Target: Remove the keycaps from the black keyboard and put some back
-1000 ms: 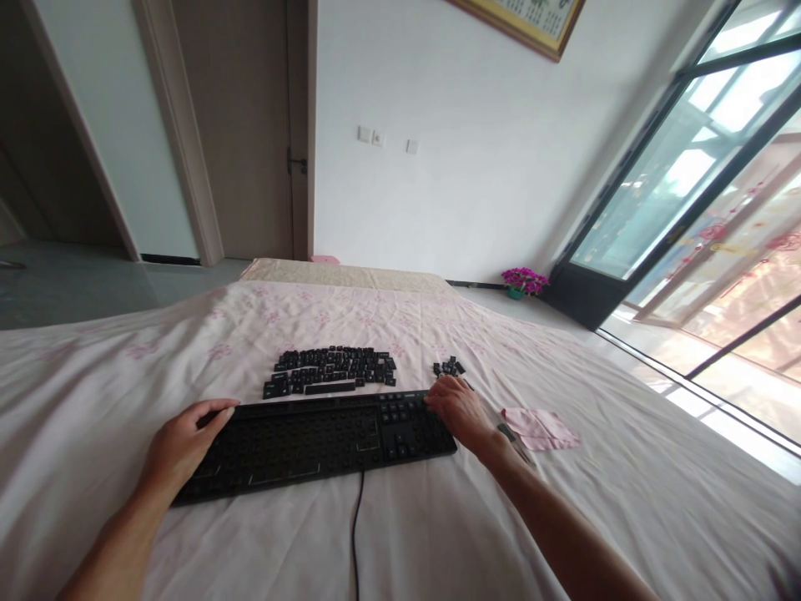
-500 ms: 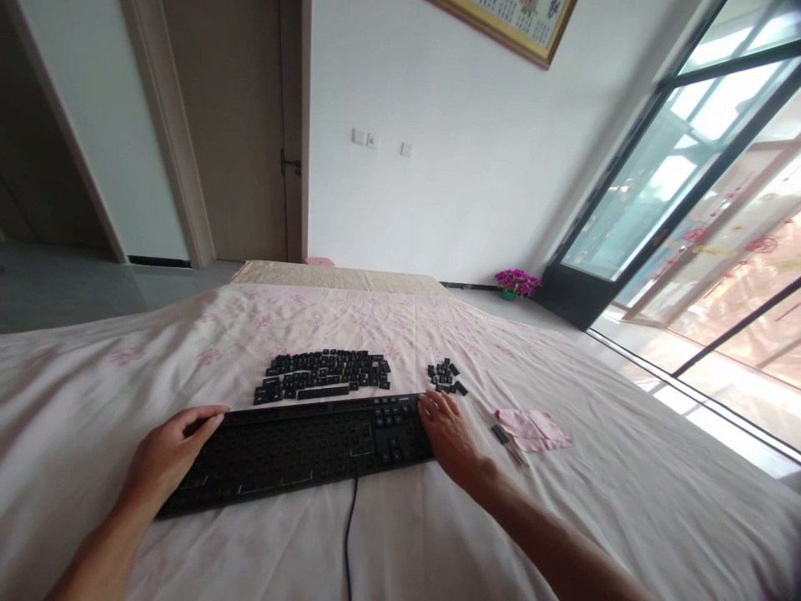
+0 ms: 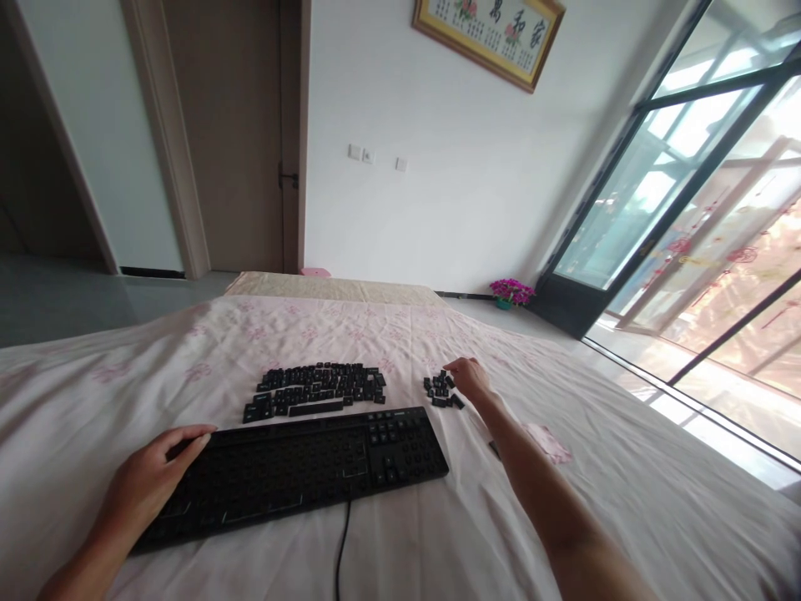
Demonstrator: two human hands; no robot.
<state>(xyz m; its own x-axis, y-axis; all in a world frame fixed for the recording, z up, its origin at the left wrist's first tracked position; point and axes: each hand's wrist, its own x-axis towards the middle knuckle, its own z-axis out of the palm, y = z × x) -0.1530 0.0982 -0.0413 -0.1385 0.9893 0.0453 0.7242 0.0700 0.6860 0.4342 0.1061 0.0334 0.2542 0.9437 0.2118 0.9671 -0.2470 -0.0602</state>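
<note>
A black computer keyboard (image 3: 281, 467) lies on the sheet, most of its left and middle keys bare of keycaps. Some arrow and upper keycaps still sit on its right section. My left hand (image 3: 150, 472) grips the keyboard's left end, thumb and fingers closed over the top edge. Beyond the keyboard, a large group of loose black keycaps (image 3: 319, 386) lies in rough rows. My right hand (image 3: 471, 380) reaches to a smaller pile of keycaps (image 3: 441, 390), fingertips pinched at its far right side. Whether a keycap is between those fingers cannot be made out.
A pale bedsheet (image 3: 501, 534) covers the wide, wrinkled surface. The keyboard's cable (image 3: 342, 542) runs toward me. Right of the keyboard, a pink cloth (image 3: 551, 442) lies partly behind my right forearm, near a small dark object (image 3: 494, 451). Purple flowers (image 3: 511, 291) stand by the wall.
My right hand has left the keyboard's right end and moved forward to the small keycap pile. My left hand stays on the keyboard. The view has tilted up slightly.
</note>
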